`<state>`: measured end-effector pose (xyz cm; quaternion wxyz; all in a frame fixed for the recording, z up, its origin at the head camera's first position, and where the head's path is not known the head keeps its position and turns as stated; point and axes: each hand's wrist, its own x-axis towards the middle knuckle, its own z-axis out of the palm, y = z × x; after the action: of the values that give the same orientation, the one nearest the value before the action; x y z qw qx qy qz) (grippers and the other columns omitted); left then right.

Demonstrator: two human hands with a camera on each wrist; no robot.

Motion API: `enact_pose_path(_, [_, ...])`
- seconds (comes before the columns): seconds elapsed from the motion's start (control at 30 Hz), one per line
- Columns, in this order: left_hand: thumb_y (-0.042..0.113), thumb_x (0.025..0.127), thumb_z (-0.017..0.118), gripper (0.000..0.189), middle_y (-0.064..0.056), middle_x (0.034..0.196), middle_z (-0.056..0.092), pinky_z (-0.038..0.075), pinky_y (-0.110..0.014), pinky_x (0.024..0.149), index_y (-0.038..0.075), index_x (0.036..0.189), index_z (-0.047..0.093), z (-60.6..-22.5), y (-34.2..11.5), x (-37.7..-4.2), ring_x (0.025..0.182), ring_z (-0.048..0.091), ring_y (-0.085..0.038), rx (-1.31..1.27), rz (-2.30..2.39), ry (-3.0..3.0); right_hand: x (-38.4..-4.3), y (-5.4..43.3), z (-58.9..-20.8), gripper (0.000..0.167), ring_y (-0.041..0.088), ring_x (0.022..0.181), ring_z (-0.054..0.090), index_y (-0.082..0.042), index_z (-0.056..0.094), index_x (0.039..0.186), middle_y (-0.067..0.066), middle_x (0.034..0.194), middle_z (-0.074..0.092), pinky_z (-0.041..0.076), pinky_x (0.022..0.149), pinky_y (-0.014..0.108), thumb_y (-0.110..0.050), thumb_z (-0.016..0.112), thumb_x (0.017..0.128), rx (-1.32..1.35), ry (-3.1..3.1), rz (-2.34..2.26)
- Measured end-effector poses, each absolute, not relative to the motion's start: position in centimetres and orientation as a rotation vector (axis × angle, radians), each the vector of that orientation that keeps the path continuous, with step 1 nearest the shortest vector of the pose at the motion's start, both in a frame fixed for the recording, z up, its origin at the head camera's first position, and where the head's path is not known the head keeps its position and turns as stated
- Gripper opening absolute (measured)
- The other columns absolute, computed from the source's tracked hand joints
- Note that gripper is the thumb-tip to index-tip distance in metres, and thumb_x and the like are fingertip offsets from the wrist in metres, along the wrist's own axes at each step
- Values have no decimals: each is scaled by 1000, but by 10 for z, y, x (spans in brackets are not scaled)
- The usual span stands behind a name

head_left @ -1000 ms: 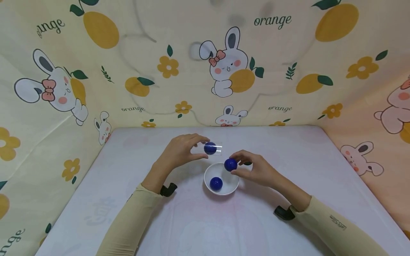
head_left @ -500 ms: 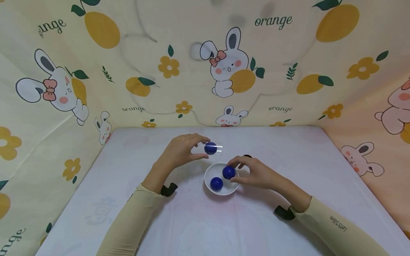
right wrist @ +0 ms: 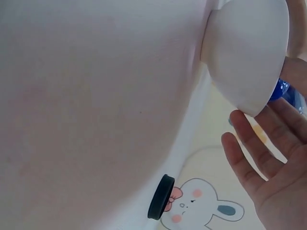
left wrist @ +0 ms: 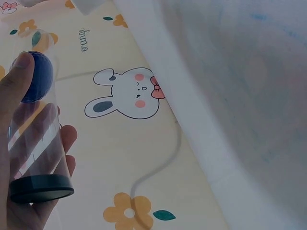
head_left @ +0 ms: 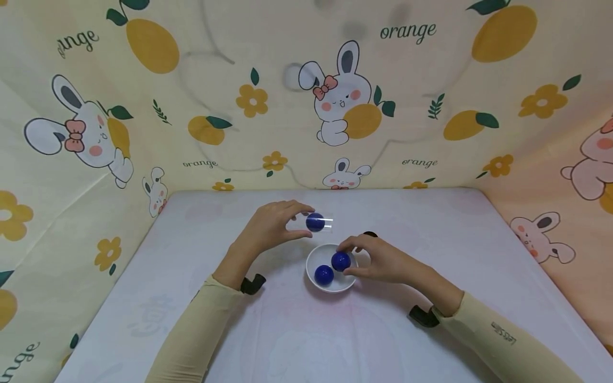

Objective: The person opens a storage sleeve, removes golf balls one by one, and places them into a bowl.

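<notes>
My left hand [head_left: 273, 226] grips a clear tube [left wrist: 41, 148] with a dark cap [left wrist: 42, 188] on one end. Inside the tube sits a blue ball [head_left: 315, 222], under the thumb in the left wrist view. Just to the right and nearer, my right hand [head_left: 383, 259] pinches another blue ball [head_left: 341, 261] between thumb and fingers, low in a white bowl [head_left: 312, 255]. A third blue ball [head_left: 324, 275] lies in the bowl, beside the held one. In the right wrist view the bowl's wall hides most of the held ball.
A black round lid [right wrist: 161, 197] stands on the table behind my right hand, mostly hidden in the head view. The white-covered table [head_left: 306, 340] meets a patterned cloth backdrop [head_left: 287, 133] at its back and sides.
My right hand has come down and slightly left, lowering its ball from above the bowl's rim into the bowl. The left hand and tube have stayed in place.
</notes>
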<state>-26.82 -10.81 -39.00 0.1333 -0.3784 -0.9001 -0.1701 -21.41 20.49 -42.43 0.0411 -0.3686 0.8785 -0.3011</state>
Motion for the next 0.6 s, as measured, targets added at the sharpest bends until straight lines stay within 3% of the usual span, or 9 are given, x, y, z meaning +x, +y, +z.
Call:
enact_pose_path(0.4, [50,89,88,61,5,127,76,61,-31,83,23,141,70,-391,-108,-269,98,71,-12,-1092,-493,-2620,-214,204,-422,46,16,116,64,-23,69,134,-7,128,70,57,100,46,-34,87,93,-1087,2708,-851])
enact_pose_path(0.6, [50,89,87,61,4,127,76,61,-31,83,23,141,70,-390,-108,-267,98,72,-13,-1092,-491,-2616,-215,202,-422,36,17,116,65,-16,72,127,-8,123,72,57,103,45,-23,86,94,-1142,2686,-878])
